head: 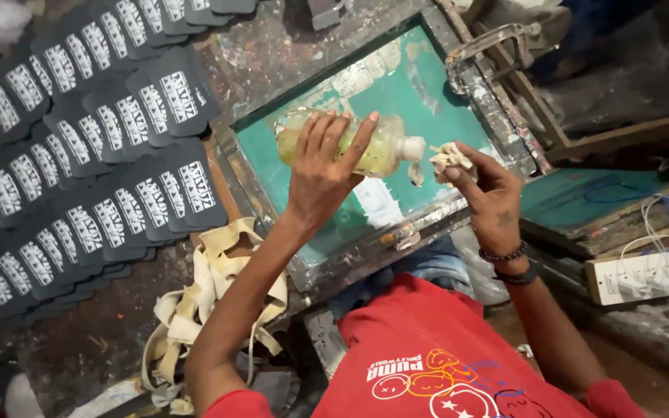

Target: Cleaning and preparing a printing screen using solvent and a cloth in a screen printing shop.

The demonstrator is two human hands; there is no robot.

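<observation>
your left hand [320,166] is clamped round the plastic bottle [350,143] over the green screen [427,93]: light, slick, squashy, so grip mid-body. right hand [483,186] pinches a soft rag [449,158] just beside its cap.

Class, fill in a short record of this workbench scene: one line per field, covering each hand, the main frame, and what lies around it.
left hand: grips a clear plastic bottle of yellowish liquid, lying sideways
right hand: pinches a stained rag wad at the bottle's white cap
under the hands: screen-printing frame with green mesh
left of frame: rows of dark printed patches
near edge: cream cloth strips
far right: power strip
</observation>
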